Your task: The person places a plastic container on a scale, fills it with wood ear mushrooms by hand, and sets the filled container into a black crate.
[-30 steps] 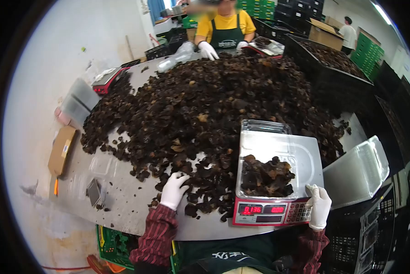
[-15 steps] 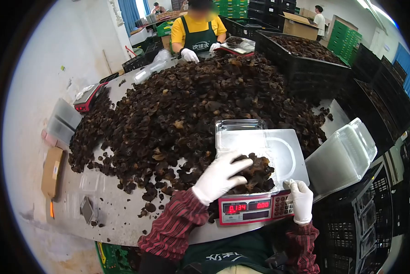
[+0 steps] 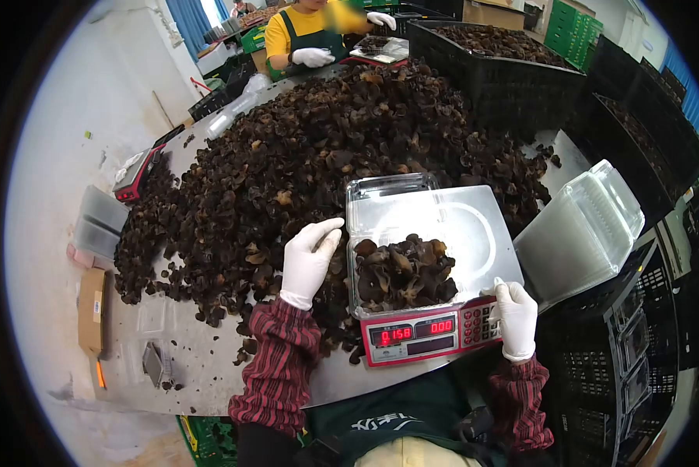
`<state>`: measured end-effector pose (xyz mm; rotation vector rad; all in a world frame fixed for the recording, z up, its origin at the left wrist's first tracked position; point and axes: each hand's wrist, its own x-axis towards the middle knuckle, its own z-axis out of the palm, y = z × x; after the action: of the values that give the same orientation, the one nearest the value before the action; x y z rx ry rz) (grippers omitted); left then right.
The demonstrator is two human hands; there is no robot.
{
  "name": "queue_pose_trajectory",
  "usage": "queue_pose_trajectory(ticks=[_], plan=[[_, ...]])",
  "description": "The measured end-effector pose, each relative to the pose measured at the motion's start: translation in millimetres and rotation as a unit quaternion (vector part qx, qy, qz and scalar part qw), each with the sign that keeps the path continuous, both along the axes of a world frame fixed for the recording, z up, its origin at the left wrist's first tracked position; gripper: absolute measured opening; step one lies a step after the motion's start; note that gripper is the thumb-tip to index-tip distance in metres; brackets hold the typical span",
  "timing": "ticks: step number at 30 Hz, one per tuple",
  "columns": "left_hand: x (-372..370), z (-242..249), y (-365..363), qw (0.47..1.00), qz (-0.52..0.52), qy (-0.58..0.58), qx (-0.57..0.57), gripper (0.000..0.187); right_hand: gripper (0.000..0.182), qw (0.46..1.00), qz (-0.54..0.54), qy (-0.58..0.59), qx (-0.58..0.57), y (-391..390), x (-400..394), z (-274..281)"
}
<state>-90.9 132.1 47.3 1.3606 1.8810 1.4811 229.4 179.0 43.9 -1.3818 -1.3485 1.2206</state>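
A clear plastic box with its lid folded back [image 3: 392, 184] rests on the silver plate of a red digital scale [image 3: 481, 226], filled with dark wood-ear-like pieces [image 3: 404, 272]. The red display reads 0.158 and 0.00. My left hand [image 3: 308, 261], in a white glove, is beside the box's left edge over the dark heap [image 3: 279, 187], thumb and index finger close together; whether something small is between them is hidden. My right hand [image 3: 514, 319], also gloved, has its fingers curled at the scale's front right corner, near the keypad.
Stacked clear boxes [image 3: 579, 233] stand right of the scale. A large black crate [image 3: 505, 97] is behind the heap. Across the table, a person in yellow [image 3: 279, 35] works near another scale [image 3: 380, 50]. A third scale [image 3: 135, 173] sits at the left edge.
My left hand has moved off the pieces in the box, to its left. The reading rose from 0.134 to 0.158. The other person's hands have shifted, and the camera view has tilted.
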Motion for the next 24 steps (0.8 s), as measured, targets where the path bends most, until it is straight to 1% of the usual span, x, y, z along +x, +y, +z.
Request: queue_pose_trajectory(ticks=[1,2,5,7,9,11,13,14,15,17,18,19,21,22,23,24], plan=[[0.4,-2.1,4.1,0.999,0.002,-0.034,-0.008,0.020,0.025,1.000,-0.002,-0.006,-0.003,0.1,-0.9,0.5],[0.2,-1.8,6.1,0.999,0.002,-0.035,-0.009,0.020,0.028,1.000,-0.013,0.001,-0.006,0.2,-1.9,0.9],[-0.9,0.9,4.5,1.000,0.000,-0.020,-0.007,0.020,0.030,1.000,-0.016,-0.016,-0.014,0.4,1.8,3.4],[-4.9,1.6,-6.8,0.999,0.011,0.046,0.001,0.019,0.031,1.000,-0.018,-0.016,0.003,2.2,6.0,-2.9],[-7.5,-0.5,-25.4,0.996,0.011,0.093,-0.006,0.014,0.031,0.999,-0.024,-0.032,-0.007,2.1,7.7,-1.6],[-12.0,-18.8,-47.4,0.989,-0.007,0.151,-0.008,0.014,0.031,0.999,-0.023,-0.029,-0.024,3.6,7.1,-3.6],[-5.4,-33.6,-72.6,0.983,-0.022,0.173,-0.065,0.014,0.031,0.999,-0.028,-0.014,-0.009,4.2,5.0,-7.5],[-1.3,-46.5,-82.0,0.982,-0.020,0.171,-0.079,0.017,0.030,1.000,-0.018,-0.016,-0.002,3.7,3.8,-7.7],[4.8,-49.0,-90.3,0.976,-0.022,0.172,-0.135,0.027,0.030,1.000,-0.017,-0.016,-0.003,3.1,1.9,-7.8],[21.1,-54.6,-98.2,0.953,-0.030,0.266,-0.145,0.040,0.030,1.000,0.003,-0.009,0.006,1.6,-3.6,-7.1],[20.8,-69.5,-102.2,0.932,-0.075,0.292,-0.203,0.049,0.030,1.000,0.004,-0.009,0.007,0.3,-6.3,-6.5],[21.8,-81.8,-103.3,0.932,-0.060,0.308,-0.181,0.042,0.030,1.000,0.005,-0.005,-0.002,-1.0,-8.9,-5.3],[4.9,-97.3,-103.3,0.964,-0.050,0.219,-0.142,0.030,0.030,1.000,0.002,-0.001,-0.007,-2.3,-8.8,-2.3],[-2.5,-100.8,-102.9,0.987,-0.018,0.121,-0.108,0.019,0.030,1.000,0.001,-0.003,-0.016,-3.8,-7.0,-0.5],[-6.6,-84.4,-101.1,0.991,-0.005,0.053,-0.120,0.017,0.030,1.000,-0.001,-0.004,-0.024,-4.3,-5.5,0.9],[-16.2,-76.7,-98.8,0.995,-0.013,0.041,-0.092,0.016,0.030,0.999,-0.006,-0.008,-0.032,-3.8,-3.0,1.1]])
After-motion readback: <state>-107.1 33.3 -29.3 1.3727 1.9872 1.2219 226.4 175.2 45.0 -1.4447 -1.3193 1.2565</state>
